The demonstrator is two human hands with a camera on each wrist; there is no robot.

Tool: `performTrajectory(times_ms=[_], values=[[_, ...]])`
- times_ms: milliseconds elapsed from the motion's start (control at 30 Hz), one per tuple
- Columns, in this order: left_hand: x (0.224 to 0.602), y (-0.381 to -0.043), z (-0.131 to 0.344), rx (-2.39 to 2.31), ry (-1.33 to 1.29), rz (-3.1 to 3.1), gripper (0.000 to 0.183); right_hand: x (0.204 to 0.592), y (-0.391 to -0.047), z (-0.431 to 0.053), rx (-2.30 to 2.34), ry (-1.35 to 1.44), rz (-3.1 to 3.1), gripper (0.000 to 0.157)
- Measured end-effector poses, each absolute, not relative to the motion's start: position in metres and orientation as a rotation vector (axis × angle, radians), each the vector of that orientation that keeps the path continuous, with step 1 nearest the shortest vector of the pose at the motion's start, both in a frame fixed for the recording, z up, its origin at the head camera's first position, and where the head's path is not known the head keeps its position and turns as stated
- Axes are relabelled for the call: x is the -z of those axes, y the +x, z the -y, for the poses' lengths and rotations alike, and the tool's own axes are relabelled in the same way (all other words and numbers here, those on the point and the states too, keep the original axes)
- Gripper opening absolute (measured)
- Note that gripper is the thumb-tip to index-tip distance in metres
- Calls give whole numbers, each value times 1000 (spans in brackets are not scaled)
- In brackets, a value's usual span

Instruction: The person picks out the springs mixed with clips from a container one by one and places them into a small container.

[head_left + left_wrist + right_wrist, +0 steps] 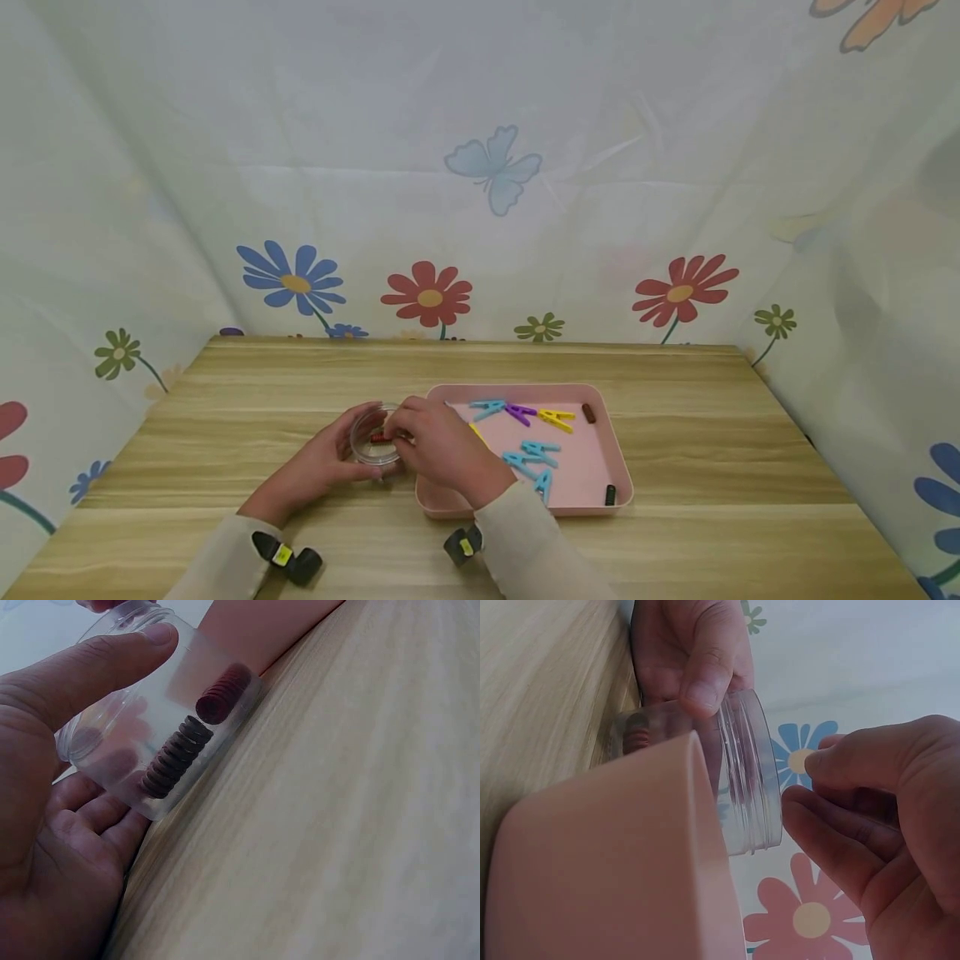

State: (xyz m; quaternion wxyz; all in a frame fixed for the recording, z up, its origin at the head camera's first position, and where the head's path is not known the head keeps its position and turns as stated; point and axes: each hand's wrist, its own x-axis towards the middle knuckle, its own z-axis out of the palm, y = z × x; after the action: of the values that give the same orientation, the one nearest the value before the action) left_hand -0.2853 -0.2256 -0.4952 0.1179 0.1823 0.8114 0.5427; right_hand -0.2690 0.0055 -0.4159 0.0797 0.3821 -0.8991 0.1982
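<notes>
Just left of the pink tray (573,471), clear jar (169,706), upright, mouth up, springs (177,759) inside. Left hand (330,455) grips it from the left; right hand (433,442) nearest the mouth, right side, loosely curled, nothing seen held.

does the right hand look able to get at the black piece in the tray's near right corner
Probably yes: the right hand looks empty at the mouth of the clear jar, and nothing covers the black piece. It would need to cross the pink tray.
</notes>
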Motion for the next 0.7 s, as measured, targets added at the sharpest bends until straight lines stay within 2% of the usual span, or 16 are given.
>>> performTrajectory(times_ms=[700], values=[[496, -285, 225, -1595, 544, -2375, 92, 411, -268, -7, -619, 1115, 2727, 15]])
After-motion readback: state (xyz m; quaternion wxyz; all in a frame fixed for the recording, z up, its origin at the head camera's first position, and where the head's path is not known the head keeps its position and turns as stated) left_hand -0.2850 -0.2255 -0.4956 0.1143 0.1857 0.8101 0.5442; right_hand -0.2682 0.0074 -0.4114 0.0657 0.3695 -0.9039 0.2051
